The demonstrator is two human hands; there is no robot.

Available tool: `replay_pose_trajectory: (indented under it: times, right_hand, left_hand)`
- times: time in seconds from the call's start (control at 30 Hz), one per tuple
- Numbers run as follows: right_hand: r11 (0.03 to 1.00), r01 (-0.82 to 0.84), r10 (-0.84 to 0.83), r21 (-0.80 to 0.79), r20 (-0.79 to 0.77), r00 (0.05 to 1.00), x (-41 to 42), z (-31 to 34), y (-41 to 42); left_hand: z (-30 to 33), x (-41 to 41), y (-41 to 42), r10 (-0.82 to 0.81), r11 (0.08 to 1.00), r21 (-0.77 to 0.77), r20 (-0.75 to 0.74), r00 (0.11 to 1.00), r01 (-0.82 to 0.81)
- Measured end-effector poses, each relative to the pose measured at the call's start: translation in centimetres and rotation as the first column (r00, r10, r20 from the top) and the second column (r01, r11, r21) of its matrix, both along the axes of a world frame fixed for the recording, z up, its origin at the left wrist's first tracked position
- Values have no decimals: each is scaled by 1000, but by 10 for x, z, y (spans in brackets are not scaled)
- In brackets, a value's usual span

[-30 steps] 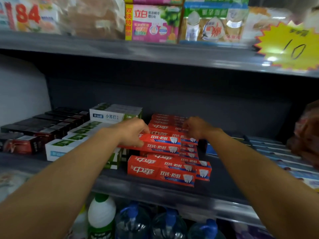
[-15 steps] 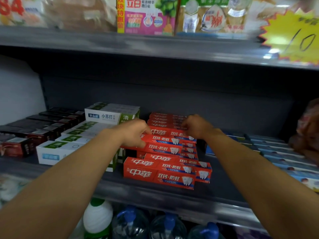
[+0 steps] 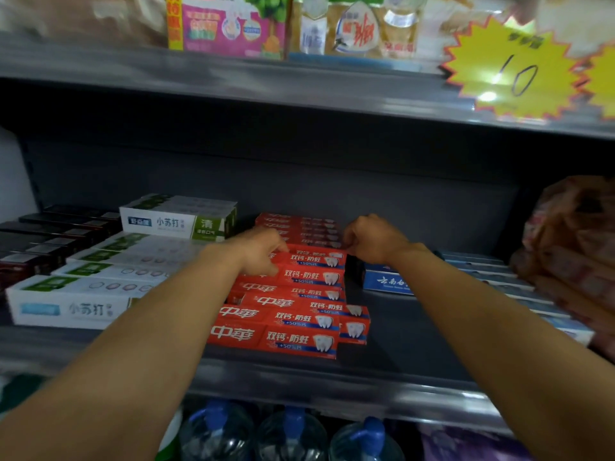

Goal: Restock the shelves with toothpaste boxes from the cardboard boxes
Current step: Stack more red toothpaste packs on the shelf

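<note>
2 hands meet on the top red toothpaste box (image 3: 309,261) of the shelf (image 3: 332,377) stack: our left hand (image 3: 263,251) grips one end, right hand (image 3: 369,239) pinches the other. Light, stiff card; we'd hold its ends

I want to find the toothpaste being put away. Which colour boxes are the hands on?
The red boxes in the middle. Both hands, left and right, touch that stack, not the white ones beside it.
</note>
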State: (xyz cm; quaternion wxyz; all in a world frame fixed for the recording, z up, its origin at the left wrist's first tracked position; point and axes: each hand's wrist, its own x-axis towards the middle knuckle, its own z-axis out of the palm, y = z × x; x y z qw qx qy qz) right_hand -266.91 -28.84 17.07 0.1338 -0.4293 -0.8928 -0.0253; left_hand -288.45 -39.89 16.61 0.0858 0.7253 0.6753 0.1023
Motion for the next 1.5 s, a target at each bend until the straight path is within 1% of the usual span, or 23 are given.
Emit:
replay_pose_trajectory:
  times: [0.2,0.33,0.4,0.5,0.67,0.83,0.97,1.07,1.23,1.3,1.43,1.5]
  right_hand:
    - [999,35,-34,-10,51,998,15,-9,5]
    - [998,57,-55,-27,65,996,22,-16,10]
    - [998,61,-58,-36,65,996,24,-19,11]
    - [998,55,-53,-31,81,995,26,-23,12]
    - [997,56,-53,-45,63,997,29,-26,10]
    - [996,67,-62,-57,74,995,31,-26,1]
    - [995,85,-80,-55,89,993,34,-21,-21]
    - [995,86,-81,-48,88,993,39,-17,-46]
    - [998,60,-59,-27,28,998,54,-13,-107]
    - [999,42,-42,-21,-2,999,63,-17,-136]
    - [999,14,-14,-49,-3,1000,80,-39,-199]
    - [998,7,-7,-68,-5,1000,88,-54,-226]
  left_hand:
    - [-3,10,17,3,1000,28,-17,1000,-3]
    - [-6,14,23,-23,990,134,-129,991,40]
    - [-9,14,27,-30,984,169,-158,987,57]
    - [-12,12,32,-27,979,194,-178,984,61]
    - [-13,11,35,-10,977,206,-196,980,51]
    - [-12,18,25,20,973,227,-201,979,26]
    - [-15,25,-1,26,968,249,-175,984,19]
    - [-16,32,-30,38,966,259,-211,977,18]
    - [-14,54,-90,80,955,297,-180,980,-23]
    - [-19,65,-118,59,958,288,-182,982,-4]
    - [-41,88,-174,0,970,238,-210,978,51]
    - [-57,99,-199,-15,981,185,-214,977,55]
